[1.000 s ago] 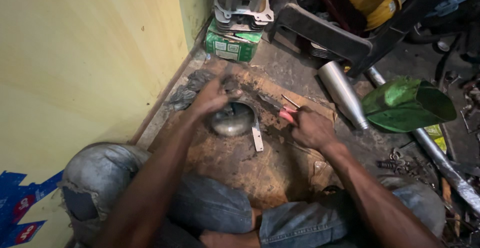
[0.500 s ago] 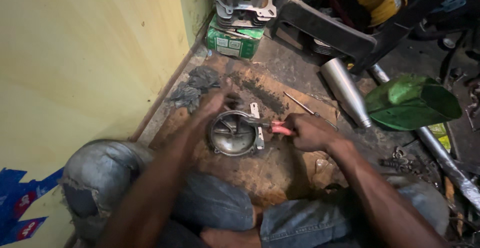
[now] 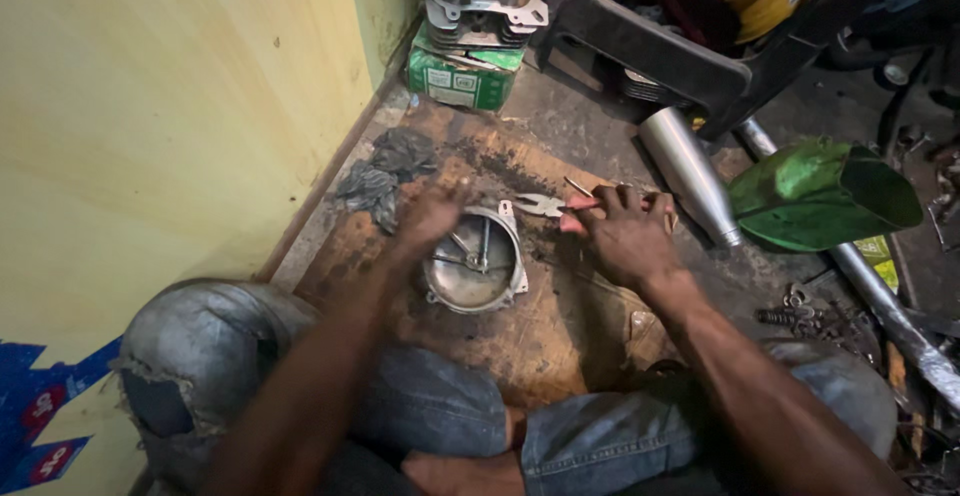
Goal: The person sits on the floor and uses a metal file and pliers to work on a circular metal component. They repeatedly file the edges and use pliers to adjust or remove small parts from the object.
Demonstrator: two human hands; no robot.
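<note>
I sit on the floor in a dim corner. A yellow wall point(image 3: 170, 106) is on my left, with blue and red marks low down. Under me lies a dirty brown wooden board point(image 3: 560, 326) on a grey floor point(image 3: 580, 126). A grey rag point(image 3: 385, 171) lies by the wall. Ahead is a green box point(image 3: 460, 81), a silver pipe point(image 3: 690, 171) and a green cover point(image 3: 820, 196).

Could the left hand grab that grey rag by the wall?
Probably yes. The left hand rests on the round metal part, and the grey rag lies just beyond it on the board with nothing between them.
</note>
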